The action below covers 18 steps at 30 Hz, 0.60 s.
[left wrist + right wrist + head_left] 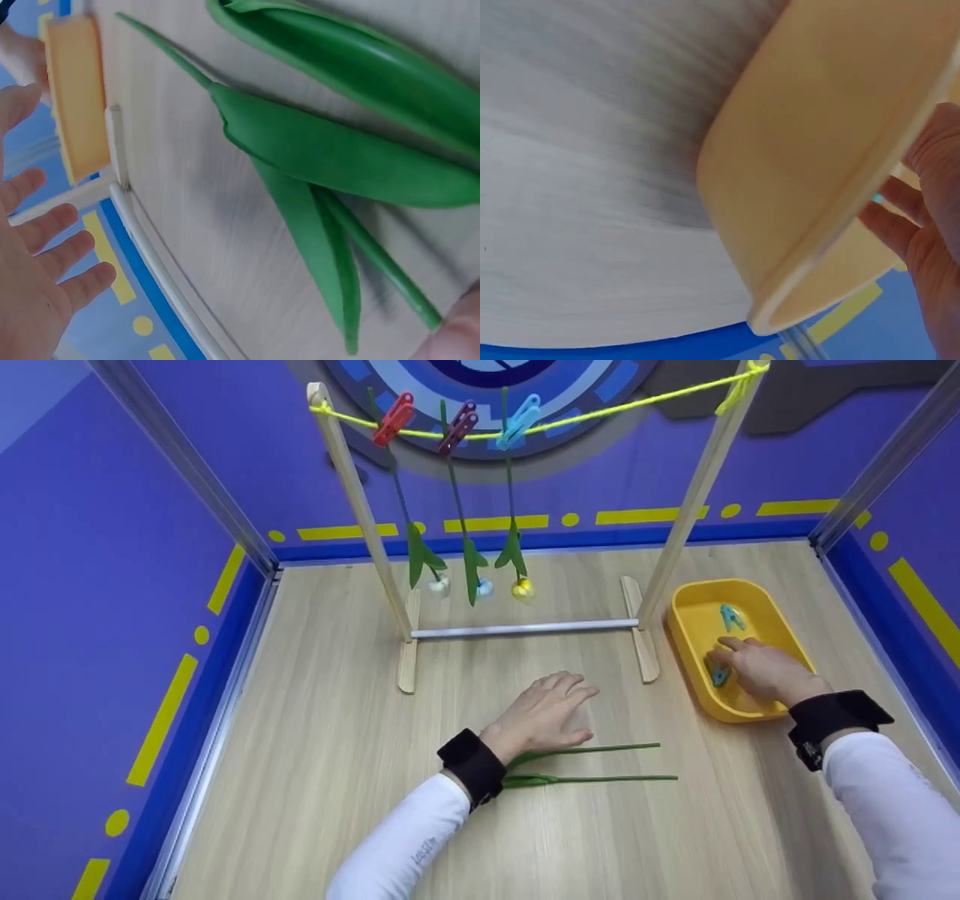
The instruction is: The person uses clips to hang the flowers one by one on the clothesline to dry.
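My right hand point(765, 669) is inside the yellow bin point(684, 649). Its fingers reach over a teal clothespin point(720, 673), partly covered; a second teal clothespin point(732, 618) lies farther back in the bin. With fingers spread, my left hand point(544, 714) hovers over the table beside two flower stems point(615, 778), holding nothing. Green leaves point(300, 142) of these flowers fill much of the left wrist view; the left forearm hides their heads in the head view. In the right wrist view, the bin wall point(795, 150) covers most of what the right fingers point(892, 229) touch.
A wooden rack point(694, 502) carries a yellow cord point(637, 406). Red point(394, 420), maroon point(458, 429) and light blue point(519, 423) clothespins hold three upside-down artificial tulips, with white point(439, 586), blue point(485, 588) and yellow point(523, 590) heads. Blue walls point(150, 547) enclose the table.
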{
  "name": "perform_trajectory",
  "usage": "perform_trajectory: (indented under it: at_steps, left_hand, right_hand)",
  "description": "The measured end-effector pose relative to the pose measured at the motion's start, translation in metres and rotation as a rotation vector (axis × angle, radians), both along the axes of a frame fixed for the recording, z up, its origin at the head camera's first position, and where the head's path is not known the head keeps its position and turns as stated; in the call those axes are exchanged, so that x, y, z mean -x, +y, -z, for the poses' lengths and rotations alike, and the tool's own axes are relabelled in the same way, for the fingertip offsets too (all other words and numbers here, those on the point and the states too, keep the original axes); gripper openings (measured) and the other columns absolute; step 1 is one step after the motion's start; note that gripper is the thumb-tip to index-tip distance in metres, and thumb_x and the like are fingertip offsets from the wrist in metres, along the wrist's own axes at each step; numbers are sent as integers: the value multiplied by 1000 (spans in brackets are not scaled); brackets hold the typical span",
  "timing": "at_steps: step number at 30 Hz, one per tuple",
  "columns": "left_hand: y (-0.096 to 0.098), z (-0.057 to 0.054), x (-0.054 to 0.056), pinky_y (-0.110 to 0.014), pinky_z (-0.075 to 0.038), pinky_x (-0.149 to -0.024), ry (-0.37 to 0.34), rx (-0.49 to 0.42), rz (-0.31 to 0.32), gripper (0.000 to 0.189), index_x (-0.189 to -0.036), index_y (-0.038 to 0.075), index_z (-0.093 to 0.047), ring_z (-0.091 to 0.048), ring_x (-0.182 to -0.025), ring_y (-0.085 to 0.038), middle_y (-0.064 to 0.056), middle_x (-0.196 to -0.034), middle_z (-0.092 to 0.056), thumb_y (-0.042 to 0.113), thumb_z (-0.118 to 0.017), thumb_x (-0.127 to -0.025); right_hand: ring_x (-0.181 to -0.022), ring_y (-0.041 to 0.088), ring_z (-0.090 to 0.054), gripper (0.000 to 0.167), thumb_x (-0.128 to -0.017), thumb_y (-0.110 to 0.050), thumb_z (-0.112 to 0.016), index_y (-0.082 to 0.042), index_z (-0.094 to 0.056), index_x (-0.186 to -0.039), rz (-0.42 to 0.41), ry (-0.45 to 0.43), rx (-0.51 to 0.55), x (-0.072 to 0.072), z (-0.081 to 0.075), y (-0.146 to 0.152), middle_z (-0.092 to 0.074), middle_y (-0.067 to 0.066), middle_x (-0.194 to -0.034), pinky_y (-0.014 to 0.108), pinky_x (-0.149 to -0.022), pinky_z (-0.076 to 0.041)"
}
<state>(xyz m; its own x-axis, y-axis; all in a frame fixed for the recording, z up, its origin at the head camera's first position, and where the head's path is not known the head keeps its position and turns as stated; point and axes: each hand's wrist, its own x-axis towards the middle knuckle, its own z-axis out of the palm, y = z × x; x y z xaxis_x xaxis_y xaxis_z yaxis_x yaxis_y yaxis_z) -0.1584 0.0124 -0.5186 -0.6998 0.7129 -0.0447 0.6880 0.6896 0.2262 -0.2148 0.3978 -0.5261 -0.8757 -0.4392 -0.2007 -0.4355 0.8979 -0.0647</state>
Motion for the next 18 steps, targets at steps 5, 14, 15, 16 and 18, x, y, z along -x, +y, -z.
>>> perform_trajectory:
  at_steps: [5,14,15,16,18]
  left_hand:
    - [6,5,0,-41,-39,-115,115,108,67,63,-149,24,-42,-42,-143,-25,-5,-152,-45,53,-56,-95]
    - [9,8,0,-43,-41,-113,106,108,76,63,-149,24,-42,-43,-142,-24,-4,-152,-46,52,-58,-95]
    - [9,8,0,-43,-41,-113,87,88,65,63,-149,24,-42,-42,-143,-24,-4,-152,-46,52,-58,-95]
    - [9,7,0,-43,-41,-114,66,64,52,63,-149,24,-42,-42,-143,-24,-5,-152,-46,51,-58,-95]
    - [8,7,0,-42,-40,-114,29,26,22,63,-149,24,-42,-41,-144,-23,-5,-153,-45,51,-58,-95]
  right_hand:
    - [-113,51,-60,50,-79,18,-61,3,-63,-126,-50,22,14,-1,8,-3,-57,33,-133,59,-96,-49]
    - [-75,28,-61,24,-82,9,-66,5,-70,-106,0,35,0,-4,10,-2,-64,19,-93,50,-77,-57]
    - [-75,28,-61,23,-82,7,-67,5,-70,-105,12,27,16,-4,10,-2,-64,18,-92,50,-77,-57]
    - [-76,28,-61,23,-82,5,-69,6,-70,-105,22,19,32,-4,10,-2,-64,19,-92,51,-78,-56]
    - [-80,31,-64,25,-83,1,-69,8,-69,-106,38,5,69,-4,10,-1,-65,20,-93,52,-79,-56]
